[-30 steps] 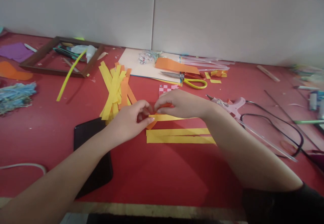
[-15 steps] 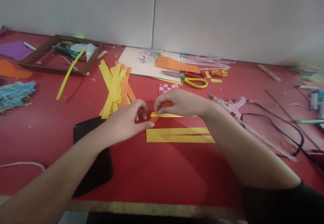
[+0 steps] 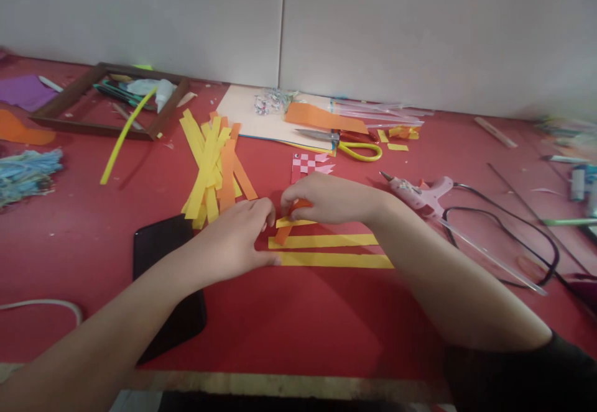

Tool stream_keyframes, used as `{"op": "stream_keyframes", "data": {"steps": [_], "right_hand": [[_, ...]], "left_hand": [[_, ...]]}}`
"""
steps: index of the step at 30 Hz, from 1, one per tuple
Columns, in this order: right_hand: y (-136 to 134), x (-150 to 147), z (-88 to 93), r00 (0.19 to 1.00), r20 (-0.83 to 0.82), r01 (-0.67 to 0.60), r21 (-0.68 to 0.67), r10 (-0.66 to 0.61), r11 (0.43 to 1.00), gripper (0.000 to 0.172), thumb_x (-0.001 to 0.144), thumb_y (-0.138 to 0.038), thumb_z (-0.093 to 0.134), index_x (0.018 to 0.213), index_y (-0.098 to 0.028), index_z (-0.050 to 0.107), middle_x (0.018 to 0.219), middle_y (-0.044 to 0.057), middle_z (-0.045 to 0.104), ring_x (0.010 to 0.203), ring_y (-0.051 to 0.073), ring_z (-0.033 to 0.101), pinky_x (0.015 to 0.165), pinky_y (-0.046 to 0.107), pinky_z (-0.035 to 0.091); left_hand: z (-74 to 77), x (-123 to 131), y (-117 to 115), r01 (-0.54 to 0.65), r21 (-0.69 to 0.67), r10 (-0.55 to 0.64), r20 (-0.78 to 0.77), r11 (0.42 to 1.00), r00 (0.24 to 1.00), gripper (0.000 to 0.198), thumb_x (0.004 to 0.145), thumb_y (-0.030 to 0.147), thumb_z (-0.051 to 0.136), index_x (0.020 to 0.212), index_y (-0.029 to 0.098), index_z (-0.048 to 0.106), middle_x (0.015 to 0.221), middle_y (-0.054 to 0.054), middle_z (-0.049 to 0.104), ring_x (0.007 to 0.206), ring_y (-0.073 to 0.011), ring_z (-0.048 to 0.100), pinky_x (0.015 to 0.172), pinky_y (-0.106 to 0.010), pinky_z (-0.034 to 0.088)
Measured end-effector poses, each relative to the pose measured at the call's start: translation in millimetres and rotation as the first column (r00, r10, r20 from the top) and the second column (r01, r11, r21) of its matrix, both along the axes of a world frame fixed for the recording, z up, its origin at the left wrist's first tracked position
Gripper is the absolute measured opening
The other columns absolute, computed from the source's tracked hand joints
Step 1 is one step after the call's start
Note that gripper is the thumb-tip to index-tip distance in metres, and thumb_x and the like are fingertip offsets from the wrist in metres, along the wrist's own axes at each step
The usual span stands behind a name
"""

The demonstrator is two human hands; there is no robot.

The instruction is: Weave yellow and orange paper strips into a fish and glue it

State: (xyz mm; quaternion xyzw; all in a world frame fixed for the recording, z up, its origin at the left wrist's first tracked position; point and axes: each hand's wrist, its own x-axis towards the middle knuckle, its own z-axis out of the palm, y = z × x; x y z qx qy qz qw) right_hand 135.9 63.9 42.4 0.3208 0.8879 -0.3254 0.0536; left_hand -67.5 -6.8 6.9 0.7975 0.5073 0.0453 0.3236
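My right hand (image 3: 329, 197) is curled around an orange paper strip (image 3: 283, 234), and part of that strip is hidden under its fingers. The strip's free end slants down over the left part of a yellow paper strip (image 3: 331, 240). Just below, a second yellow strip (image 3: 338, 260) lies roughly parallel, with my left thumb at its left end. My left hand (image 3: 245, 238) has its thumb spread from the bent fingers. A third yellow strip (image 3: 298, 222) shows partly beneath my right hand. Behind that hand lies a pink-and-red checkered paper fish (image 3: 306, 163).
Left of centre lie a pile of yellow and orange strips (image 3: 209, 163) and a black tablet-like slab (image 3: 161, 238). Yellow-handled scissors (image 3: 359, 151) rest behind my hands. A pink glue gun (image 3: 420, 197) with a cord lies right. A wooden frame (image 3: 88, 125) stands back left.
My left hand has moved down, and the lowest yellow strip has shifted away from the one above it. The orange strip's end has come down over the middle yellow strip. My right hand is slightly lower.
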Motion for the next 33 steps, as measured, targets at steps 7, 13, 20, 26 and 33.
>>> {"op": "stream_keyframes", "data": {"steps": [7, 13, 20, 26, 33], "right_hand": [[-2.2, -2.5, 4.4, 0.999, 0.025, -0.028, -0.027, 0.029, 0.999, 0.017, 0.083, -0.012, 0.058, 0.090, -0.019, 0.073, 0.092, 0.003, 0.075, 0.078, 0.015, 0.063, 0.067, 0.026, 0.040], [-3.6, -4.1, 3.7, 0.999, 0.007, -0.038, -0.024, 0.038, 0.999, 0.019, 0.083, -0.010, 0.057, 0.089, -0.018, 0.073, 0.092, 0.002, 0.076, 0.077, 0.015, 0.064, 0.066, 0.025, 0.041], [-1.6, -4.0, 0.0, 1.000, 0.029, -0.001, 0.054, 0.000, 0.999, 0.021, 0.083, -0.009, 0.054, 0.090, -0.018, 0.072, 0.095, 0.003, 0.076, 0.079, 0.015, 0.064, 0.067, 0.026, 0.041], [0.2, -0.7, 1.2, 1.000, -0.017, -0.023, 0.010, 0.023, 1.000, 0.022, 0.085, -0.011, 0.052, 0.092, -0.019, 0.071, 0.098, 0.002, 0.075, 0.079, 0.015, 0.064, 0.068, 0.026, 0.042], [5.1, 7.1, 8.2, 0.998, -0.055, -0.017, -0.034, 0.016, 0.999, 0.021, 0.087, -0.015, 0.053, 0.098, -0.020, 0.070, 0.101, 0.003, 0.074, 0.086, 0.017, 0.065, 0.073, 0.028, 0.045]], "left_hand": [[0.5, 1.3, -0.8, 0.016, 0.046, -0.016, -0.004, 0.999, 1.000, 0.039, 0.073, 0.043, 0.074, 0.090, 0.023, 0.045, 0.095, -0.003, 0.057, 0.089, -0.0244, 0.053, 0.072, -0.033, 0.039], [-0.3, 0.2, -1.8, 0.028, 0.045, -0.030, 0.030, 0.999, 0.999, 0.034, 0.078, 0.045, 0.070, 0.089, 0.023, 0.047, 0.092, -0.002, 0.058, 0.084, -0.0219, 0.054, 0.069, -0.032, 0.040], [5.8, 6.4, -0.5, -0.067, 0.035, 0.068, -0.008, 0.997, 0.998, 0.025, 0.085, 0.042, 0.063, 0.086, 0.023, 0.047, 0.083, 0.000, 0.059, 0.074, -0.0192, 0.056, 0.062, -0.031, 0.038], [6.5, 4.6, 0.3, -0.108, 0.021, 0.108, -0.022, 0.994, 0.994, 0.025, 0.086, 0.042, 0.061, 0.093, 0.023, 0.046, 0.084, -0.001, 0.059, 0.071, -0.0185, 0.056, 0.059, -0.029, 0.038], [0.0, -2.8, 0.7, -0.036, 0.004, 0.036, -0.018, 0.999, 0.999, 0.024, 0.084, 0.039, 0.062, 0.091, 0.023, 0.045, 0.087, -0.002, 0.060, 0.074, -0.0196, 0.057, 0.061, -0.030, 0.038]]}}
